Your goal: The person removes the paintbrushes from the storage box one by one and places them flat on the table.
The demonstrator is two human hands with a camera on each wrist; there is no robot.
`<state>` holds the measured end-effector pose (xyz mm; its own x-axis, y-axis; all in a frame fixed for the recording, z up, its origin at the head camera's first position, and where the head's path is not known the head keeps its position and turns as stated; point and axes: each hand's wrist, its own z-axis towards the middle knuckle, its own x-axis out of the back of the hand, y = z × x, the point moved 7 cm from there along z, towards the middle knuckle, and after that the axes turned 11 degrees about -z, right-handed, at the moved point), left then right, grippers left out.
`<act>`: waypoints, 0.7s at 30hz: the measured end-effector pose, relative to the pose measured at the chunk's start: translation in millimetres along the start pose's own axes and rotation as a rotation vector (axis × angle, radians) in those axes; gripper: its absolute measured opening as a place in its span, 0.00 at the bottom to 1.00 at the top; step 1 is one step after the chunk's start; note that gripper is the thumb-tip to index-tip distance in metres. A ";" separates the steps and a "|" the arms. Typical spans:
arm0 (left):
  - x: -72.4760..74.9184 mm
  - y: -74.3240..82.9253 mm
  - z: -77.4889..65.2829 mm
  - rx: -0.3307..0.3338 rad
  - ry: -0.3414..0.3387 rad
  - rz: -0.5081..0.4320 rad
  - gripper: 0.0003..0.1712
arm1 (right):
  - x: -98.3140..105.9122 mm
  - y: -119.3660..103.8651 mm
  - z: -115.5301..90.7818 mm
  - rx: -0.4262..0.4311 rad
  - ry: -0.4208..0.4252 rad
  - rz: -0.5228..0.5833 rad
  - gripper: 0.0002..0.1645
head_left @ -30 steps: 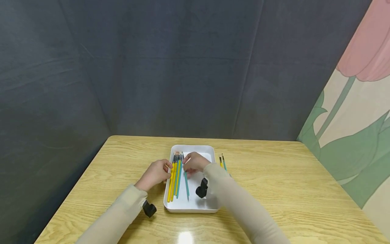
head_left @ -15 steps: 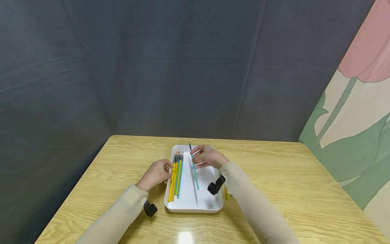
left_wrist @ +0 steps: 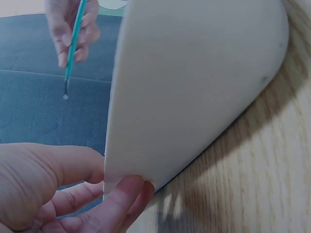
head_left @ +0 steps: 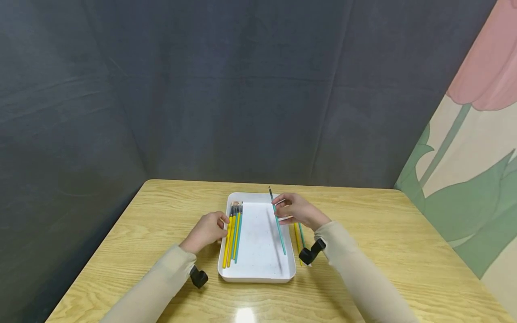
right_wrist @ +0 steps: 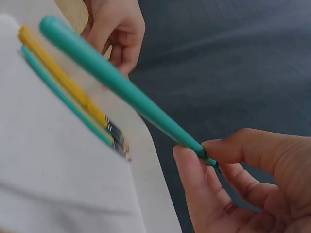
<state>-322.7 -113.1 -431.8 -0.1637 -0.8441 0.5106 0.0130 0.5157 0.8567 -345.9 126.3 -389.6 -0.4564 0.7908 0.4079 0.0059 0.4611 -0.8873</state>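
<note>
My right hand (head_left: pixel 300 211) pinches a teal paintbrush (head_left: pixel 279 231) between thumb and fingers near its ferrule. The brush is held above the right side of a white tray (head_left: pixel 260 269), bristle end up and away from me, its shadow falling on the tray floor. On the tray's left rim, my left hand (head_left: pixel 207 231) grips the wall; the left wrist view shows fingers against the outer side of the wall (left_wrist: pixel 194 73). Inside the tray along its left side lie several yellow and teal paintbrushes (head_left: pixel 231 237), side by side, bristles at the far end.
Right of the tray, yellow and teal paintbrushes (head_left: pixel 297 235) lie on the wooden table (head_left: pixel 383 251), partly hidden by the right wrist camera (head_left: pixel 308 255). A dark curtain (head_left: pixel 242 98) hangs behind the table, with a flower-patterned wall (head_left: pixel 476 179) at the right.
My right hand has lifted the teal paintbrush off the tray floor beside the row and carried it to the right. The left hand has stayed at the rim.
</note>
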 end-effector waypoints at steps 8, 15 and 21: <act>1.0 -1.9 1.7 -0.004 0.004 0.004 0.16 | 32.8 34.0 -13.8 -0.033 0.056 -0.022 0.27; 0.3 -2.2 2.2 0.008 -0.002 0.003 0.16 | 49.6 60.8 -19.6 -0.085 0.096 -0.028 0.27; -0.4 -0.5 0.8 0.010 -0.005 0.004 0.17 | 54.4 79.6 -17.6 -0.122 0.125 -0.025 0.25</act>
<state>-323.5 -112.8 -432.5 -0.1683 -0.8414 0.5135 0.0036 0.5204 0.8539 -354.5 213.1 -434.3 -0.3434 0.8190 0.4597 0.1071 0.5205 -0.8471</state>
